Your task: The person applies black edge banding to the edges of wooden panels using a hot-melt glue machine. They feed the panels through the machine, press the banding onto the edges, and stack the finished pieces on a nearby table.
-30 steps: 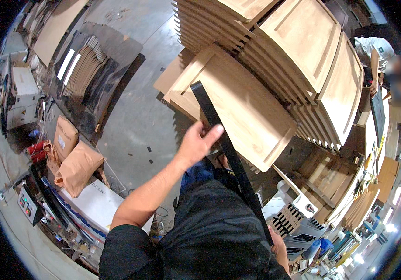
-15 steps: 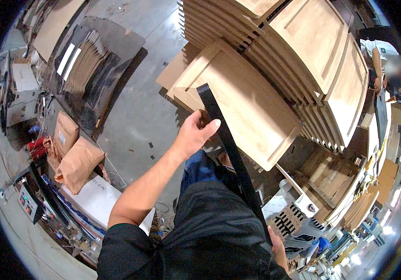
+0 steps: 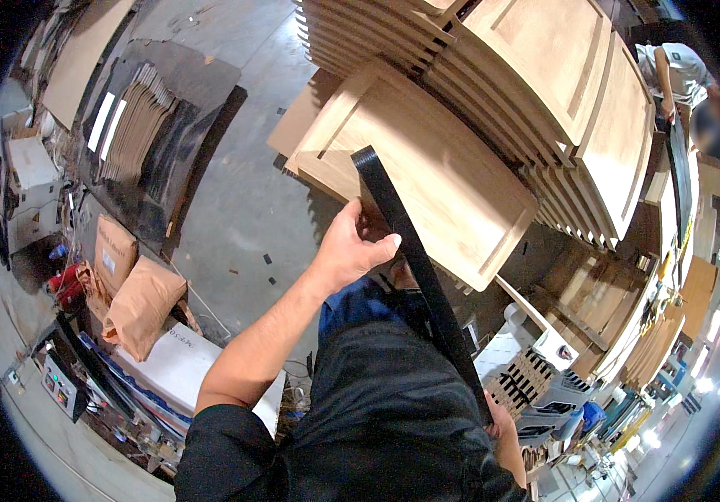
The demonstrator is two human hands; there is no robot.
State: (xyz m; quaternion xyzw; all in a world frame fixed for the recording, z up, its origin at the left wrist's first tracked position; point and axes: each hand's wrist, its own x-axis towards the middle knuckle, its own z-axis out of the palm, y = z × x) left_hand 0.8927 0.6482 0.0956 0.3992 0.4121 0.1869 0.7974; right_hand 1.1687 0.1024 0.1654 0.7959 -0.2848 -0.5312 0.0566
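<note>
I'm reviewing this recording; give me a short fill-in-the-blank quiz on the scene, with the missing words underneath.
1. The left hand and right hand are on the strip, which is coloured ____.
2. The trousers are coloured ____.
3. The paper bags lie on the picture's ____ side.

Missing words: black; blue; left.

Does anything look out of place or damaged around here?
Yes, slightly: small dark scraps lie loose on the grey floor, looking like dropped litter. The black strip held by the left hand and right hand shows no obvious damage.
</note>
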